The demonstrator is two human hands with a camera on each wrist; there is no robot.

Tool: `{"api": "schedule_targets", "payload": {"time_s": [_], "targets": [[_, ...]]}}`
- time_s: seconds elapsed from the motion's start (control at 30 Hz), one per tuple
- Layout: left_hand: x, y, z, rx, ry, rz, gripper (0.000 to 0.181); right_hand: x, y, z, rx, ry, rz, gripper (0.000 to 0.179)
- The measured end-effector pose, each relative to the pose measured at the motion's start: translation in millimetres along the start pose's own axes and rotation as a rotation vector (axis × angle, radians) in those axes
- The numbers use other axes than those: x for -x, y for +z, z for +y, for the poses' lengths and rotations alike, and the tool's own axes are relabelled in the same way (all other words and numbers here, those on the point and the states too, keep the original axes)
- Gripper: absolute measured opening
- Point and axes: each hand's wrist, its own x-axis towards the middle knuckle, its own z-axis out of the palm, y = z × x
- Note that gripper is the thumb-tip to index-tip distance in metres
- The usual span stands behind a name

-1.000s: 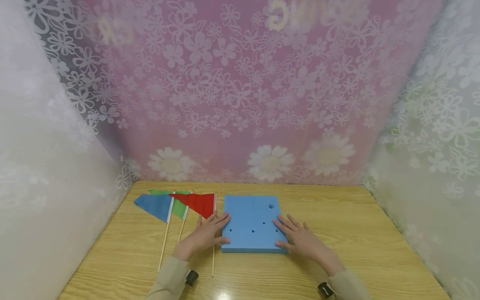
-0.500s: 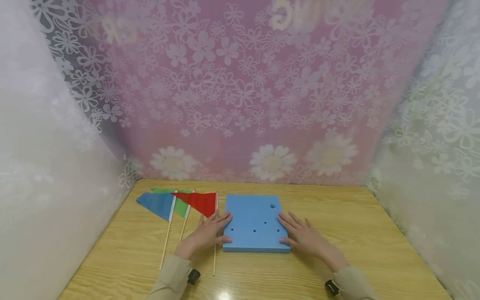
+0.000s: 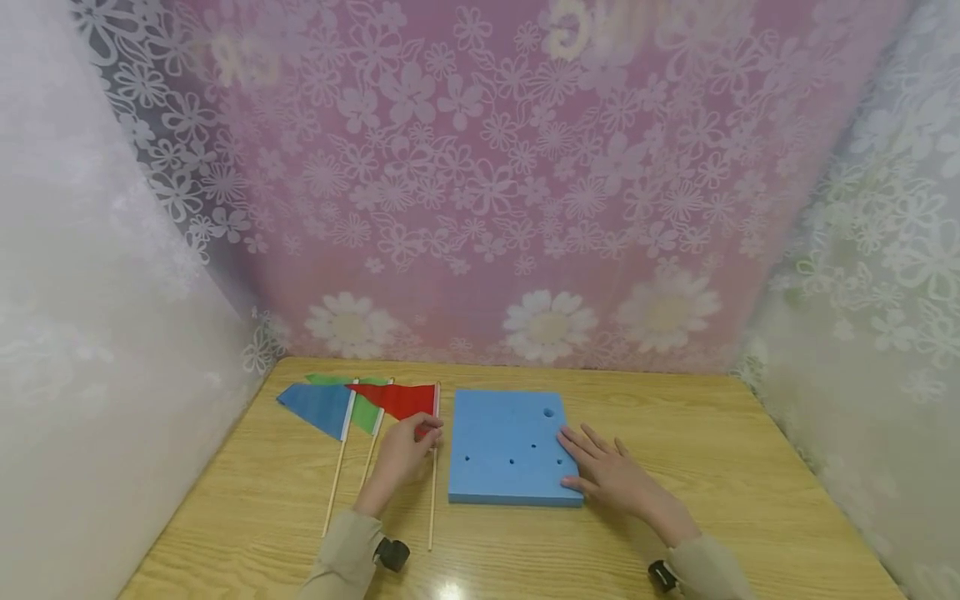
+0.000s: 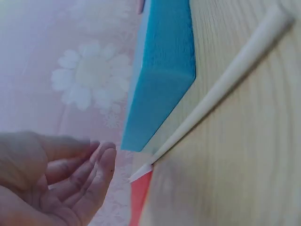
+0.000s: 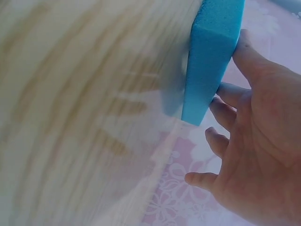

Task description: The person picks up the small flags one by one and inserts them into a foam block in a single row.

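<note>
A blue foam block (image 3: 502,429) with several holes lies flat on the table. My left hand (image 3: 405,450) hovers over the red pennant flag (image 3: 397,400), its fingers loosely bent toward the thumb. In the left wrist view nothing lies between those fingers, and the flag's wooden stick (image 4: 207,101) is a little apart from them. On the block's right edge rests my right hand (image 3: 618,479), fingers spread and straight. The right wrist view has its thumb and fingertips touching the block's top edge (image 5: 211,70).
Left of the red flag lie a green flag (image 3: 365,414) and a blue flag (image 3: 318,408), their sticks pointing toward me. The wooden table (image 3: 705,467) meets a flowered pink backdrop (image 3: 480,250) at its back edge, with pale flowered sheets at both sides.
My left hand has lifted off the block's left edge and moved left over the red flag, its fingers bending. My right hand stays on the block. The view has shifted slightly.
</note>
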Motion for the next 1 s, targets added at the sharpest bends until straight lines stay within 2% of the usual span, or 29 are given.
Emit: {"api": "schedule_targets", "payload": {"time_s": [0.1, 0.2, 0.3, 0.37, 0.47, 0.67, 0.8, 0.9, 1.0], "targets": [[2.5, 1.7, -4.5, 0.05, -0.073, 0.026, 0.011, -1.3, 0.6, 0.9, 0.006, -0.001, -0.002, 0.074], [5.2, 4.1, -8.8, -0.011, -0.12, 0.038, 0.006, -2.5, 1.2, 1.8, 0.004, 0.0, -0.006, 0.074], [7.8, 8.0, -10.8, -0.084, -0.156, 0.041, 0.01, -2.8, 2.0, 2.9, 0.003, 0.006, -0.009, 0.074], [9.1, 11.1, -11.2, -0.12, -0.162, 0.049, 0.016, -2.6, 2.1, 2.8, 0.002, 0.003, -0.004, 0.074], [10.8, 15.6, -10.3, -0.153, -0.14, 0.072, 0.021, -1.8, 2.0, 2.3, 0.002, -0.004, 0.005, 0.074], [11.3, 18.8, -10.3, -0.195, -0.102, 0.133, 0.012, -1.0, 1.6, 1.9, 0.0, 0.0, 0.011, 0.074], [10.6, 16.6, -12.8, -0.16, -0.127, 0.139, 0.009, -0.7, 1.0, 1.6, 0.008, 0.004, 0.012, 0.074], [9.4, 14.1, -15.4, -0.102, -0.174, 0.119, 0.01, -0.6, 1.0, 1.9, 0.015, 0.006, 0.011, 0.074], [7.3, 10.4, -17.1, -0.043, -0.193, 0.095, 0.012, -0.4, 1.2, 1.8, 0.015, 0.008, 0.01, 0.074]]}}
